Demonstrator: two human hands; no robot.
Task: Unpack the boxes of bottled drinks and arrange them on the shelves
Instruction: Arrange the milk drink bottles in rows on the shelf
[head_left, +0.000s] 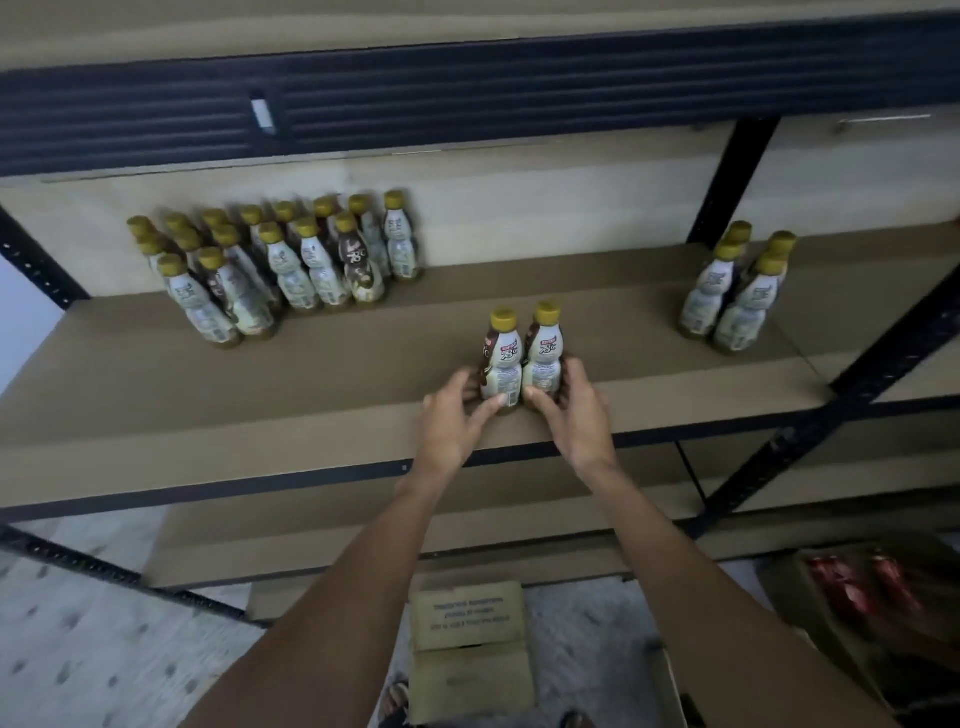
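Note:
Two yellow-capped drink bottles stand side by side near the front of the brown shelf (260, 395). My left hand (452, 415) grips the left bottle (501, 358) low on its body. My right hand (576, 415) grips the right bottle (543, 353) the same way. Both bottles are upright and touch each other. A group of several matching bottles (291, 265) stands at the back left of the shelf. Another small group of bottles (737, 291) stands at the right.
A black metal beam (467, 93) of the upper shelf runs overhead. Black uprights (727, 182) frame the rack. Below, an open cardboard box (467, 623) sits on the floor, and a box with red packs (857, 587) lies at lower right.

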